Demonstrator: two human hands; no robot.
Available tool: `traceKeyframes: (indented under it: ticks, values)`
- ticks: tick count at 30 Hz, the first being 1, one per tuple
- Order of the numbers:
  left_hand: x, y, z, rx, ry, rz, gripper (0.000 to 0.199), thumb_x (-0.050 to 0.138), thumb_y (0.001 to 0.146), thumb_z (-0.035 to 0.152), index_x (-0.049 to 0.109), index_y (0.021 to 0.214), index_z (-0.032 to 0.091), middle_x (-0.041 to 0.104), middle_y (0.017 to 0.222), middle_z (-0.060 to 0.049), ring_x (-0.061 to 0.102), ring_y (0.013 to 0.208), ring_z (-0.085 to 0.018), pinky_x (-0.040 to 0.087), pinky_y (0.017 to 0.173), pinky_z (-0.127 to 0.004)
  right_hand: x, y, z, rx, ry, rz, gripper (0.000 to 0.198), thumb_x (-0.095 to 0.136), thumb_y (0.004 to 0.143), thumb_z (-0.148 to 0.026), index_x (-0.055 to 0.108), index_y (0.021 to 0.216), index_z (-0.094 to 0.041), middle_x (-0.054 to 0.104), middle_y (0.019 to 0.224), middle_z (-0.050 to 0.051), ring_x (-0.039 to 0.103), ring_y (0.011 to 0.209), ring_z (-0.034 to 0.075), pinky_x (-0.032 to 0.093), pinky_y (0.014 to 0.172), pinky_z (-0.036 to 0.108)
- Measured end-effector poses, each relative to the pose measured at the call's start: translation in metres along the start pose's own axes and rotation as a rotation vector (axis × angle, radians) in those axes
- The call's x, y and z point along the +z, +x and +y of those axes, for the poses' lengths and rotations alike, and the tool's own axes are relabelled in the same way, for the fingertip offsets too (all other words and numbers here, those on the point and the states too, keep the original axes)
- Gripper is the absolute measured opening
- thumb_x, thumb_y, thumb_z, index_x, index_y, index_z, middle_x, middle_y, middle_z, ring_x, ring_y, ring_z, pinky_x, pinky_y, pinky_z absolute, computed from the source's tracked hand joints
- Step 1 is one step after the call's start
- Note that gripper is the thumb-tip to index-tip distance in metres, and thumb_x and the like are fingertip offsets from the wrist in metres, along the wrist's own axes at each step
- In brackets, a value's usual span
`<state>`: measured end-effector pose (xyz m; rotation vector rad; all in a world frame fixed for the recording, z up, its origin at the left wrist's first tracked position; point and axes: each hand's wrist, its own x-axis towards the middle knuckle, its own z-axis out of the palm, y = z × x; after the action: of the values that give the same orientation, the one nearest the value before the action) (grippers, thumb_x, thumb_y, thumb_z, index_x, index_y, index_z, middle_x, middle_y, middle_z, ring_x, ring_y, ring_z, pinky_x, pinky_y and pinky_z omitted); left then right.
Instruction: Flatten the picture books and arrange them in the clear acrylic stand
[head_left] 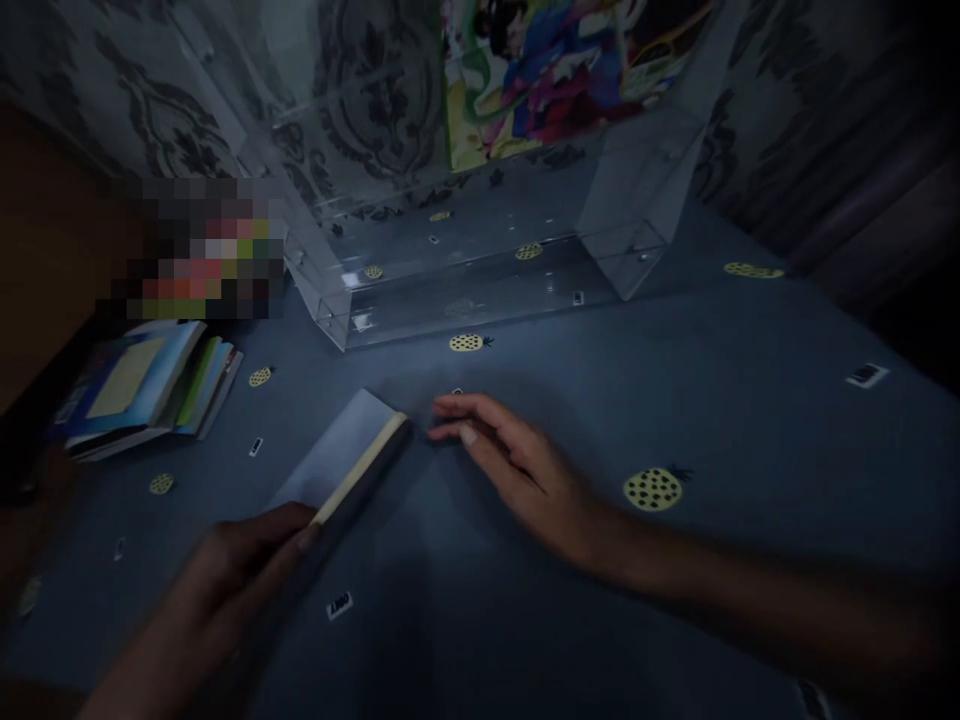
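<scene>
My left hand point(232, 570) grips a book point(345, 440) by its near end, thumb on one side and fingers on the other. The book has a plain pale bluish face and a narrow cream edge, and it is tilted over the table. Just right of the book's far end is my right hand point(517, 460), its fingers stretched out and slightly apart, holding nothing. A small gap separates its fingertips from the book. Beyond both hands stands a clear plastic rack point(637, 210) with see-through side panels and a lower shelf.
Several stacked books point(142, 380) lie at the left. A blurred-out colourful patch point(217, 260) is behind them. The table's dark blue cover point(555, 620) has printed pineapples. A bright picture-covered item point(540, 80) appears at the back, by the patterned wall point(375, 80). The scene is dim.
</scene>
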<state>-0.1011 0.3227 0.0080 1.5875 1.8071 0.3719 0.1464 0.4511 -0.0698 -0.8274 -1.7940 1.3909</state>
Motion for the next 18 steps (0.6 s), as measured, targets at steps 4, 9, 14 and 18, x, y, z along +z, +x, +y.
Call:
traceKeyframes:
  ticks: [4,9,14,18]
  values:
    - [-0.006,0.002,-0.006,-0.177,-0.115,-0.061,0.040,0.057,0.093,0.054,0.070,0.079,0.020,0.064,0.070,0.000,0.059,0.061,-0.014,0.049,0.053,-0.018,0.000,-0.001,-0.001,-0.018,0.010,-0.038,0.031,0.041,0.104,-0.032,0.057,0.130,-0.024,0.073,0.119,0.008,0.071,0.111,0.022,0.057,0.099,0.048]
    - [-0.002,-0.001,-0.006,-0.185,-0.185,-0.026,0.036,0.063,0.089,0.052,0.069,0.075,0.019,0.061,0.066,0.000,0.054,0.059,-0.013,0.046,0.050,-0.018,0.001,-0.002,-0.002,-0.031,0.006,-0.064,0.032,0.042,0.104,-0.034,0.057,0.132,-0.027,0.069,0.130,0.008,0.068,0.117,0.023,0.055,0.102,0.050]
    - [0.000,-0.002,0.000,-0.134,-0.173,-0.043,0.035,0.060,0.091,0.049,0.070,0.073,0.021,0.063,0.065,0.001,0.055,0.056,-0.013,0.046,0.049,-0.018,0.001,-0.002,-0.004,-0.024,-0.024,-0.062,0.032,0.043,0.103,-0.033,0.059,0.131,-0.028,0.068,0.133,0.006,0.064,0.123,0.024,0.054,0.104,0.050]
    - [-0.001,-0.003,0.006,-0.108,-0.185,-0.078,0.032,0.057,0.093,0.046,0.074,0.083,0.022,0.070,0.071,0.000,0.063,0.063,-0.015,0.051,0.054,-0.019,0.001,-0.001,-0.003,-0.034,-0.004,-0.068,0.031,0.043,0.103,-0.033,0.058,0.131,-0.027,0.068,0.132,0.007,0.064,0.123,0.023,0.053,0.105,0.050]
